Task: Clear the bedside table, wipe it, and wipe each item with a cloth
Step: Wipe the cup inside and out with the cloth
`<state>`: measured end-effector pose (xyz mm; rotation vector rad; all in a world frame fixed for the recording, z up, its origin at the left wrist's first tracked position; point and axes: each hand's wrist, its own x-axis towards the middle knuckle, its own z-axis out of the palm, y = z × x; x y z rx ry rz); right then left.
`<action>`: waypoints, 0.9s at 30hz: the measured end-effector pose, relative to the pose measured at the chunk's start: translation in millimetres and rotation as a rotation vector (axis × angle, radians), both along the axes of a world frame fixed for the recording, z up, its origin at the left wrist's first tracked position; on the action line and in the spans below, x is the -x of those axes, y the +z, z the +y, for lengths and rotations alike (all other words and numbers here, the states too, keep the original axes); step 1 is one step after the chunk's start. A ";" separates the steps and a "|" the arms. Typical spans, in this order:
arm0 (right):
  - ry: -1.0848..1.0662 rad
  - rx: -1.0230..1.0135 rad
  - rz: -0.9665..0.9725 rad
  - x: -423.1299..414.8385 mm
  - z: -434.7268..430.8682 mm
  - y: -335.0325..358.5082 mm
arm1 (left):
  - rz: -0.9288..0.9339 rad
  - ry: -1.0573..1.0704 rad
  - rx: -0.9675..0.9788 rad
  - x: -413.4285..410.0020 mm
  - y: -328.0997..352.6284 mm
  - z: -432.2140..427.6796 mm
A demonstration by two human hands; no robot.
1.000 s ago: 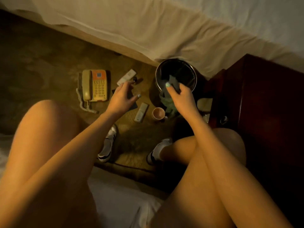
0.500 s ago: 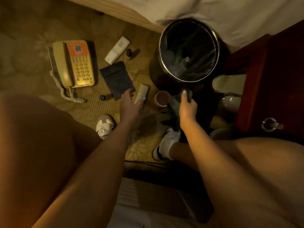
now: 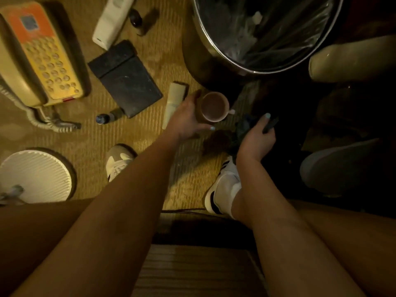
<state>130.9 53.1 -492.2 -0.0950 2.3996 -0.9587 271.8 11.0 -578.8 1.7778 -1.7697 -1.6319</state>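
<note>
On the carpet lie the cleared items: a cream and orange telephone (image 3: 40, 56), a white remote (image 3: 111, 20), a black pad (image 3: 126, 78), a pale slim remote (image 3: 174, 101), a small dark bottle (image 3: 137, 18) and a blue-capped bottle (image 3: 102, 118). A pink cup (image 3: 215, 107) stands beside the bin. My left hand (image 3: 187, 117) curls round the cup's left side, thumb below its rim. My right hand (image 3: 255, 140) holds a dark green cloth (image 3: 236, 133) together with a slim dark item (image 3: 270, 126), just right of the cup.
A metal waste bin (image 3: 214, 61) with a black liner stands behind the cup. A round white ribbed object (image 3: 36, 174) sits at the left. Pale slippers (image 3: 351, 61) lie in the dark at the right. My shoes (image 3: 225, 185) are planted near the bed edge.
The view has dropped closer to the floor. My left hand moved right from the slim remote to the cup and wrapped round it. My right hand stayed by the cup with the cloth.
</note>
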 end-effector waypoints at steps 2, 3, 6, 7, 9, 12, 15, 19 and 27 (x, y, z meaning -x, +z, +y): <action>-0.030 0.013 0.058 1.0 -1.7 -5.0 | -0.010 -0.073 0.000 4.9 -17.4 -3.0; -0.045 0.020 0.067 1.4 -1.6 -6.9 | -0.012 -0.078 0.010 7.4 -23.9 -3.5; -0.070 0.021 0.059 3.6 0.8 -9.2 | -0.015 -0.072 0.061 13.4 -35.2 -6.7; -0.070 0.017 0.055 4.1 2.3 -9.5 | -0.015 -0.068 0.087 13.7 -36.7 -7.2; -0.069 0.008 0.032 6.8 4.6 -6.9 | -0.005 -0.051 0.135 12.8 -35.8 -8.4; -0.044 0.001 -0.022 7.1 3.4 4.7 | 0.008 0.020 0.136 9.5 -22.0 -6.4; -0.005 0.016 -0.109 3.5 0.8 19.8 | 0.027 0.124 0.105 3.9 3.5 0.3; 0.058 0.029 -0.229 -1.9 -2.3 53.1 | 0.055 0.241 0.122 -13.4 47.3 15.5; 0.038 0.207 -0.221 -17.1 -14.5 159.0 | 0.094 0.406 0.211 -34.1 174.0 -0.9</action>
